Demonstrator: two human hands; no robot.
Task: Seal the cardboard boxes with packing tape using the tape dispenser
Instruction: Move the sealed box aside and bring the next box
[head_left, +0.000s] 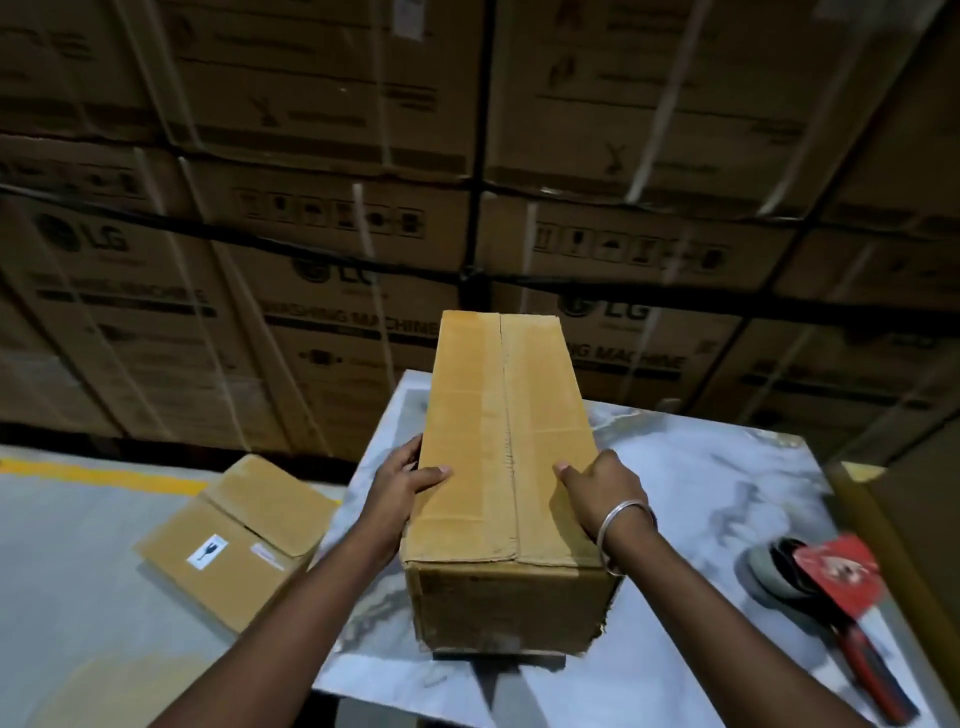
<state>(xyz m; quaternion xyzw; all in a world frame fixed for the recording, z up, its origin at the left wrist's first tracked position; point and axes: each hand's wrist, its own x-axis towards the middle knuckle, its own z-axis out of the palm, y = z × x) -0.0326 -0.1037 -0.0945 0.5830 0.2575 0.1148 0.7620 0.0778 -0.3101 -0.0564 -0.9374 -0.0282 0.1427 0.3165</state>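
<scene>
Head view: box (506, 457) lies lengthwise, pointing away.

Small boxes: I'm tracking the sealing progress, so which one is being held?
The long box on the marble table, gripped by both hands; the labelled box lies on the floor.

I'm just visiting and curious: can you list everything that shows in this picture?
long box: one, tan cardboard, on the table, held at both sides
table: one, white marbled top
small box: one, tan with white labels, on the floor left of the table
tape dispenser: one, red and black, on the table at right
stacked cartons: many, brown, printed, behind
bracelet: one, silver, right wrist
left hand: grips the long box's left side
right hand: grips its right side
</scene>
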